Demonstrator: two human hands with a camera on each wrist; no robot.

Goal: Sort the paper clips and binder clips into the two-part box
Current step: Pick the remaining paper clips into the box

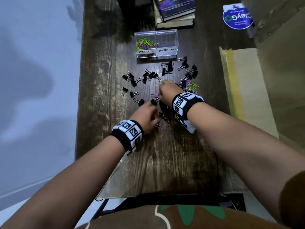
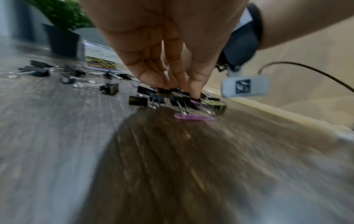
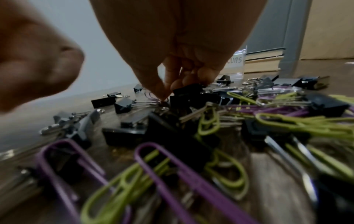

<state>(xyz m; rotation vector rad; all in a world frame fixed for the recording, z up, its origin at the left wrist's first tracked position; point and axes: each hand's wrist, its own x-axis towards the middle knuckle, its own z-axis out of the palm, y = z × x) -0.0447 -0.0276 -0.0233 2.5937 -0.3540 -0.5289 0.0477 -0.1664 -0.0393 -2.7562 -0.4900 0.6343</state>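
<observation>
One two-part box (image 1: 156,44) on the table (image 1: 173,154). Right hand (image 1: 166,93) pinches one purple paper clip (image 1: 154,95); left hand (image 1: 146,117) grip: cannot tell.

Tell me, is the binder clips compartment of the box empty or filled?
Empty. The binder clips compartment shows only clear walls, while the paper clip compartment holds green and purple clips.

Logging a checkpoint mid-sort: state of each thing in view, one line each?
paper clips compartment: partly filled, green and purple clips
binder clips compartment: looks empty
binder clips: loose on the table
paper clips: mixed in the pile, unsorted
left hand: fingertips down on the pile
right hand: pinches a purple paper clip
books: stacked, closed
</observation>
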